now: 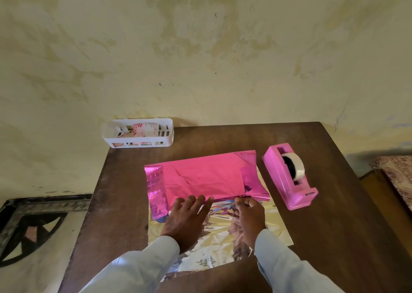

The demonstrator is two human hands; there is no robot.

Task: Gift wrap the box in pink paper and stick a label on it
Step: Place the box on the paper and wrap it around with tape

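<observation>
You are pressing your left hand [186,218], fingers straight, on the pink paper [205,174] mid-frame, your right hand [249,217] pinching its lower edge

The tape dispenser [289,176] sits just right of the pink paper [200,174], so that side's kinda tight. The white basket [138,134] is way off at the table's [345,237] far-left corner, with open bare wood in front of it.
</observation>
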